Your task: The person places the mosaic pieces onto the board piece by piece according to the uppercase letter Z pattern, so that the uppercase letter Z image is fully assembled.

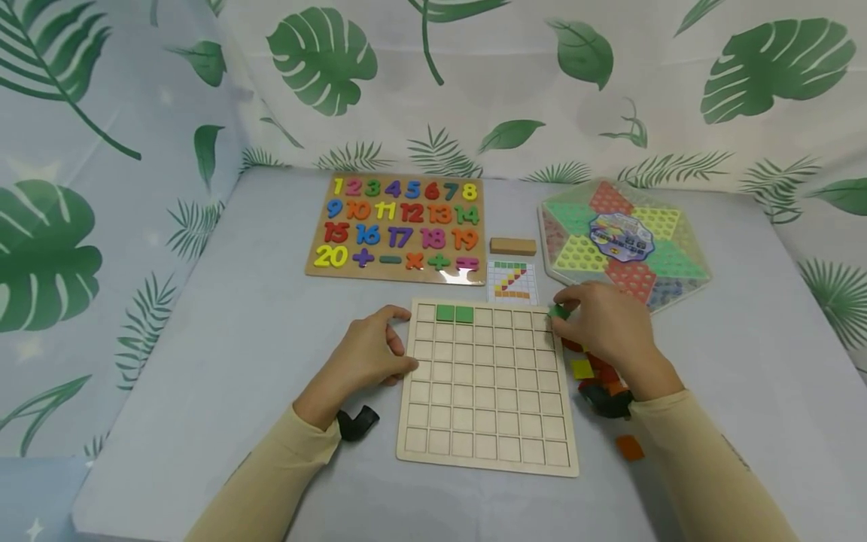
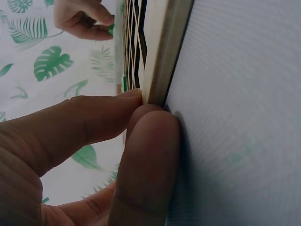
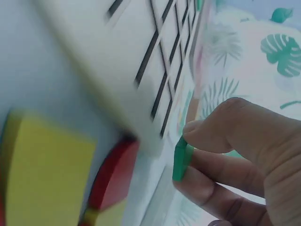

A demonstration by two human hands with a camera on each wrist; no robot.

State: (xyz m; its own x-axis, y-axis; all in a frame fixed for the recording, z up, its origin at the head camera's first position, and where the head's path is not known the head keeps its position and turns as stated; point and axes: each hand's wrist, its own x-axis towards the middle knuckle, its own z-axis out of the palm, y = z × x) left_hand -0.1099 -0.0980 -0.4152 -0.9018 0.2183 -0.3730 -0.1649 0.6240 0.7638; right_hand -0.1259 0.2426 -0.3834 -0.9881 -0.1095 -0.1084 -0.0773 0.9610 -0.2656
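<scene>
A wooden grid board (image 1: 486, 461) lies flat, with two green square tiles (image 1: 454, 313) side by side in its top row. At its left edge my left hand (image 1: 369, 350) holds the board with thumb and bent fingers, the tips against the rim (image 2: 157, 56) in the left wrist view. My right hand (image 1: 606, 327) pinches a green square tile (image 3: 180, 160) between thumb and fingertips, near the top right corner of the board. Loose red, orange and yellow tiles (image 1: 582, 369) lie by the board's right edge, partly hidden under the right hand and wrist.
A pattern card (image 1: 511, 282) and a wooden block (image 1: 512, 246) lie behind the grid board. A number puzzle board (image 1: 400, 229) is at the back left, a hexagonal game board (image 1: 623, 241) at the back right. One orange tile (image 1: 630, 448) lies apart near the right forearm.
</scene>
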